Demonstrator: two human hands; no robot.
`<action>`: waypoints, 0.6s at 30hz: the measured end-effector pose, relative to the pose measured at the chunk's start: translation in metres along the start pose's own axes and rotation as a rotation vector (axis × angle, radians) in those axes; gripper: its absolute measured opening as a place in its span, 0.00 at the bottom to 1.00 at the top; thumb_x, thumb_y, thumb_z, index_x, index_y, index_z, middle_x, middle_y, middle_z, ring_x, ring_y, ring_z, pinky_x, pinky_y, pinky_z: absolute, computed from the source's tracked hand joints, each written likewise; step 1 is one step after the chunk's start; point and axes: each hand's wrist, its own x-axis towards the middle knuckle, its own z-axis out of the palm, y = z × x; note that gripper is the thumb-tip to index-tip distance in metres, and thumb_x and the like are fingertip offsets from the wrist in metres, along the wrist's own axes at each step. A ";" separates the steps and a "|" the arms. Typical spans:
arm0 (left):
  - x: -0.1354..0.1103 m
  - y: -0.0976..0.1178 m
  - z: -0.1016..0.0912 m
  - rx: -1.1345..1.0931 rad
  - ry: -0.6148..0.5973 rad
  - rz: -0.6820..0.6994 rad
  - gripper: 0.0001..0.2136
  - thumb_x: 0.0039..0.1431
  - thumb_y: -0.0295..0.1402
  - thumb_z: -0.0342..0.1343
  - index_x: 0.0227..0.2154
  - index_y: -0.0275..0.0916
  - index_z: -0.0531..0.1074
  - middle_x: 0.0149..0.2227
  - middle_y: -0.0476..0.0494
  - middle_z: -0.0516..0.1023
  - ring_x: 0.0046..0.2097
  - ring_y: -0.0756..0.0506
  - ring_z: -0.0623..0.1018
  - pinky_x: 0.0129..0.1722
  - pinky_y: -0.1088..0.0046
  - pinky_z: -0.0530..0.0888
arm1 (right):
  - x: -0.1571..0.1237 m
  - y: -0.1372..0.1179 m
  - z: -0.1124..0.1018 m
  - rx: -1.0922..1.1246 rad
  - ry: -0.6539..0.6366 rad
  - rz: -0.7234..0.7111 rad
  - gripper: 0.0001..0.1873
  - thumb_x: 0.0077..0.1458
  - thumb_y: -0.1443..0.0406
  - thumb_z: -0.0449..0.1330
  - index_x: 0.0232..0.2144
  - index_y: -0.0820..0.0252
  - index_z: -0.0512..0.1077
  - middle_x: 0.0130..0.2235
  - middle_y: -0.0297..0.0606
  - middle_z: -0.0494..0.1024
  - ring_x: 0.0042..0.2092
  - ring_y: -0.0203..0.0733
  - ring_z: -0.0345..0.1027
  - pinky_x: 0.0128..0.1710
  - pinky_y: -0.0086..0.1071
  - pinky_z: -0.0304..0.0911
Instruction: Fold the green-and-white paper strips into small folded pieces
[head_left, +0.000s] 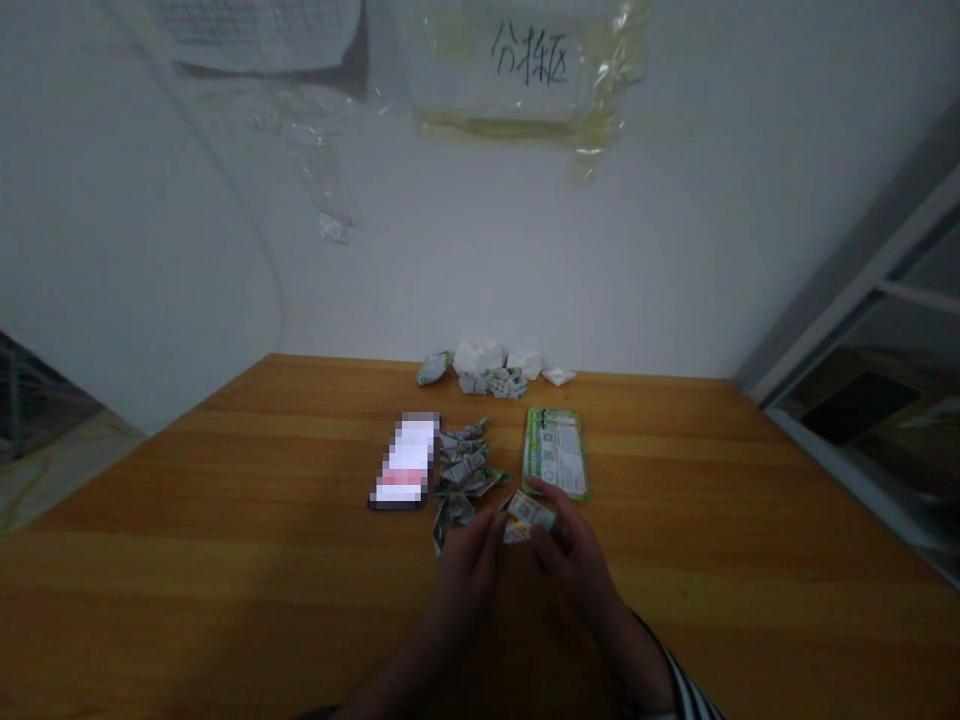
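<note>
While the left hand point(469, 575) and right hand point(574, 560) meet, their fingers clamped together on a small wrapper point(531, 515) just below the card point(555, 453), a loosened pinch could drop it among the crumpled wrappers point(461, 470) beside the card, where it could be hard to pick out. The right hand sits so close to the card that a careless shift could push it askew. Farther from the card, the phone point(405, 460) risks only a wide sweep.
</note>
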 end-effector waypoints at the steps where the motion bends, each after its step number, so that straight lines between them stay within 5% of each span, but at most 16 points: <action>1: 0.000 -0.001 0.000 -0.001 -0.004 -0.001 0.15 0.62 0.41 0.45 0.25 0.37 0.67 0.21 0.52 0.66 0.23 0.50 0.63 0.24 0.77 0.61 | 0.000 0.001 0.000 -0.009 0.005 0.011 0.26 0.56 0.55 0.58 0.55 0.59 0.61 0.21 0.26 0.64 0.19 0.30 0.54 0.18 0.23 0.53; 9: -0.001 -0.004 0.004 0.013 -0.101 -0.030 0.15 0.62 0.41 0.46 0.30 0.36 0.71 0.27 0.46 0.74 0.29 0.47 0.71 0.30 0.75 0.66 | 0.003 0.007 -0.003 -0.128 0.054 -0.026 0.24 0.55 0.56 0.58 0.52 0.58 0.66 0.24 0.30 0.68 0.22 0.33 0.56 0.20 0.25 0.54; 14: -0.002 -0.007 0.003 -0.022 -0.121 -0.036 0.16 0.62 0.42 0.46 0.30 0.36 0.71 0.22 0.50 0.68 0.24 0.49 0.66 0.24 0.78 0.62 | 0.004 0.002 -0.008 -0.137 -0.002 0.044 0.22 0.55 0.56 0.59 0.50 0.60 0.68 0.21 0.25 0.62 0.19 0.29 0.46 0.17 0.23 0.46; 18: -0.004 -0.009 0.004 -0.073 -0.176 -0.012 0.15 0.62 0.42 0.46 0.32 0.35 0.70 0.22 0.52 0.65 0.23 0.51 0.62 0.21 0.79 0.59 | 0.005 -0.002 -0.009 -0.074 0.012 0.059 0.22 0.53 0.54 0.60 0.47 0.60 0.69 0.26 0.29 0.68 0.20 0.28 0.51 0.17 0.22 0.48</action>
